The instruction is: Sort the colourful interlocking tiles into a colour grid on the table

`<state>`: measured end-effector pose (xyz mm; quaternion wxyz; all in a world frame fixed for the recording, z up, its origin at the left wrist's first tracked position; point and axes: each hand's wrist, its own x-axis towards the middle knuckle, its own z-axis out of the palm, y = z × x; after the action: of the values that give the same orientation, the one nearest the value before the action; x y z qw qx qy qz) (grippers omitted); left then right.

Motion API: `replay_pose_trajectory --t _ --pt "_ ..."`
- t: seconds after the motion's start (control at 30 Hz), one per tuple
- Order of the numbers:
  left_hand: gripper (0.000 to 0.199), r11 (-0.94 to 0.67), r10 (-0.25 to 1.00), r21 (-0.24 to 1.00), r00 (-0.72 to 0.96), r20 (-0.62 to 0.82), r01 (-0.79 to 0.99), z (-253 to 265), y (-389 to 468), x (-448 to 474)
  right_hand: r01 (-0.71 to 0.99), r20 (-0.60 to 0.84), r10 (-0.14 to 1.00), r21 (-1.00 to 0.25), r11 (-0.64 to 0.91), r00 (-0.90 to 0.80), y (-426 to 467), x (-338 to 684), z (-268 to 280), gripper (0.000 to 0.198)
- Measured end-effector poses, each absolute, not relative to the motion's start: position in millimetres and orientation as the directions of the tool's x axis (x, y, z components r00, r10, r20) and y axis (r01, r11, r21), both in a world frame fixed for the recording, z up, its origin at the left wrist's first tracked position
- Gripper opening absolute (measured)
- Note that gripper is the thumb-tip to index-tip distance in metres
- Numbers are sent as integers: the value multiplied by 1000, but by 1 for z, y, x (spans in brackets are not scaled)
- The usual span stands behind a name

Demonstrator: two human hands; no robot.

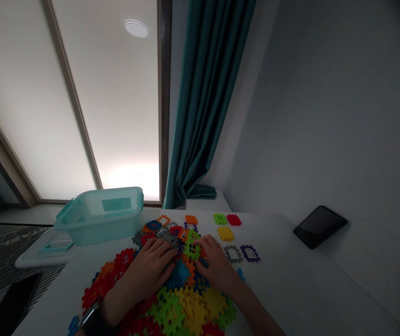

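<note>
A heap of colourful interlocking plastic tiles with notched edges lies beneath both hands. My right hand (215,263) comes in from the right, thumb and forefinger at the edge of a green window tile (192,250), which it appears to grip. My left hand (156,260) lies over the heap's left side, fingers stretched out and thumb apart, near a blue tile (178,275). What lies under its fingers is hidden. Closer to me are yellow tiles (191,305) and green tiles (167,310). Red tiles (107,282) spread along the left.
A teal plastic bin (105,231) stands at the table's back left, its lid (45,247) beside it. Apart from the heap lie a yellow tile (226,234), a grey window tile (233,254) and a purple one (250,253). A black tablet (320,226) is at the right.
</note>
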<state>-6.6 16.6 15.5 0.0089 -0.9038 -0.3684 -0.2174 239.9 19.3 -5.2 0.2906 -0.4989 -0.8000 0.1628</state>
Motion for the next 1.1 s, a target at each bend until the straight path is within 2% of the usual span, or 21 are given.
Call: replay_pose_trajectory --t 0.27,0.33,0.5,0.67,0.87,0.97,1.1 --pt "53 -692 692 176 573 440 700 5 20 -10 615 386 831 -559 557 -401 5 230 -2 58" --pt "56 -688 696 188 565 443 701 5 19 -10 614 391 826 -553 563 -405 1 228 -3 63" --pt "50 -687 704 226 557 440 690 5 16 -8 624 401 816 -527 577 -415 -4 227 -7 71" --pt "34 -699 693 264 540 478 664 1 13 -8 593 446 802 -541 596 -398 -9 227 -8 70" --pt "31 -712 692 345 531 489 612 0 9 -12 568 502 787 -552 610 -358 -13 226 -12 61" --pt "25 -687 724 424 503 472 590 5 4 -13 538 538 765 -552 637 -355 -14 227 -13 50" --pt "15 -632 771 598 475 424 492 11 -3 -10 503 586 734 -546 671 -344 -15 230 -11 35"
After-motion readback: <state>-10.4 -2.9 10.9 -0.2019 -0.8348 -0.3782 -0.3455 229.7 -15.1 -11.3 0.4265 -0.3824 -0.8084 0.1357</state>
